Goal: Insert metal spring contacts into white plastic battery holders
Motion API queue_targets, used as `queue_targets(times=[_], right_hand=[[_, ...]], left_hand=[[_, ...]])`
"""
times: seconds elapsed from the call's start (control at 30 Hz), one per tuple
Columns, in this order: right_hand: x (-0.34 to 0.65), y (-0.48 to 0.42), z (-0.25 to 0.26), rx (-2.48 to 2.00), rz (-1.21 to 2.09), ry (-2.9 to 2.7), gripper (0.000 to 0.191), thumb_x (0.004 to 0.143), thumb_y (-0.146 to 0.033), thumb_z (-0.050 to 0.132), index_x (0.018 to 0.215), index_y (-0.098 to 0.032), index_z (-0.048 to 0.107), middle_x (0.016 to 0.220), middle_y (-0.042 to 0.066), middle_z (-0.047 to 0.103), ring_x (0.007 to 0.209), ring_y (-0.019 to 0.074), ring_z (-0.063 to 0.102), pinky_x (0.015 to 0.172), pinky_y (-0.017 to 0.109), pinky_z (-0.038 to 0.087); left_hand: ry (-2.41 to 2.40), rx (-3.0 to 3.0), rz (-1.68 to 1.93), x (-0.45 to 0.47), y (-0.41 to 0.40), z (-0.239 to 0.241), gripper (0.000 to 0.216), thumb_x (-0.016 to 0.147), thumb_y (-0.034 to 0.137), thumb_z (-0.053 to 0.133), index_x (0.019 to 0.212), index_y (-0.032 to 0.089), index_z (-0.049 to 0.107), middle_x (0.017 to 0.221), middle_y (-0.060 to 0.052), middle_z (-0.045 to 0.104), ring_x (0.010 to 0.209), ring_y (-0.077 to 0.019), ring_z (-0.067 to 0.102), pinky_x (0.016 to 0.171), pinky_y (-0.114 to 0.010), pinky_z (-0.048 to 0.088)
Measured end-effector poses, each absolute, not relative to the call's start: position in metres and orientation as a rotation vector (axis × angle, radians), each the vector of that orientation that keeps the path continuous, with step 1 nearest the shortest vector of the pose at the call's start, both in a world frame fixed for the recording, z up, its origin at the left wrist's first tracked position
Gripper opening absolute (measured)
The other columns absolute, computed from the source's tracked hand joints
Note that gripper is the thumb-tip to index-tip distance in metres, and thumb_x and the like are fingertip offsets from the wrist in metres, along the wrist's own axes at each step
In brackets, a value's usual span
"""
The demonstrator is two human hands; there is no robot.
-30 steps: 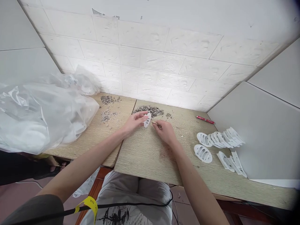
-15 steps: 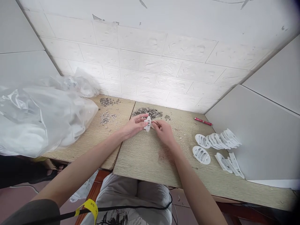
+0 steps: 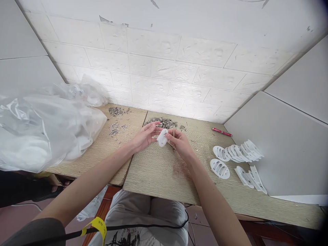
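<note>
A small white oval plastic part (image 3: 162,138) is held over the table between my two hands, its flat face turned partly towards me. My right hand (image 3: 181,143) pinches its right edge with thumb and fingers. A thin brownish strip shows by those fingers; I cannot make out whether it is a tool. On the other side, my left hand (image 3: 145,138) has its fingers spread, with fingertips close behind the part's left edge; whether they touch it is unclear. Just beyond the hands lies a heap of small metal pieces (image 3: 165,123).
Similar slotted white parts (image 3: 219,168) lie at the right, several leaning in a row (image 3: 241,153). Behind them is a red pen (image 3: 221,132). Smaller metal heaps (image 3: 117,129) and a large clear plastic bag (image 3: 64,126) occupy the left. A brick-pattern wall (image 3: 156,68) closes the back.
The white part has turned from nearly edge-on to show a broader face. My left fingers have loosened and spread, while my right hand has taken hold of the part.
</note>
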State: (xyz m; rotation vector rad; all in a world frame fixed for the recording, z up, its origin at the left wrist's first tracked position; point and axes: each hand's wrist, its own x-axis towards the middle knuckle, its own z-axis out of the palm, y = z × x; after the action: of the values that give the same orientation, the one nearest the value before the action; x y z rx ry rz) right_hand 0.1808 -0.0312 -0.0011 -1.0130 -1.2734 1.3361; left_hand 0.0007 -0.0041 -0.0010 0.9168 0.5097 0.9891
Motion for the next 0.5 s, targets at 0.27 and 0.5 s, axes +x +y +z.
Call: queue_targets(times=[0.27, 0.5], right_hand=[[0.1782, -0.0348, 0.0048, -0.951, 1.488, -1.180, 0.030, 0.066, -0.042, 0.078, 0.081, -0.018, 0.067, 0.074, 0.000, 0.059, 0.064, 0.0099, 0.048, 0.057, 0.025, 0.035], [0.1773, -0.0362, 0.0057, -0.995, 1.554, -1.148, 0.030, 0.066, -0.043, 0.079, 0.077, -0.018, 0.065, 0.064, -0.003, 0.051, 0.054, 0.0068, 0.035, 0.050, 0.025, 0.027]], left_hand=[[0.623, 1.133, 1.070, 0.0019, -0.0042, -0.0044, 0.047, 0.062, 0.022, 0.081, 0.105, 0.018, 0.062, 0.087, -0.002, 0.064, 0.070, -0.0100, 0.059, 0.063, -0.022, 0.047], [0.675, 1.253, 1.126, 0.0045, -0.0027, -0.0062, 0.039, 0.066, 0.026, 0.079, 0.098, 0.015, 0.060, 0.081, -0.003, 0.066, 0.070, -0.0115, 0.060, 0.065, -0.024, 0.046]])
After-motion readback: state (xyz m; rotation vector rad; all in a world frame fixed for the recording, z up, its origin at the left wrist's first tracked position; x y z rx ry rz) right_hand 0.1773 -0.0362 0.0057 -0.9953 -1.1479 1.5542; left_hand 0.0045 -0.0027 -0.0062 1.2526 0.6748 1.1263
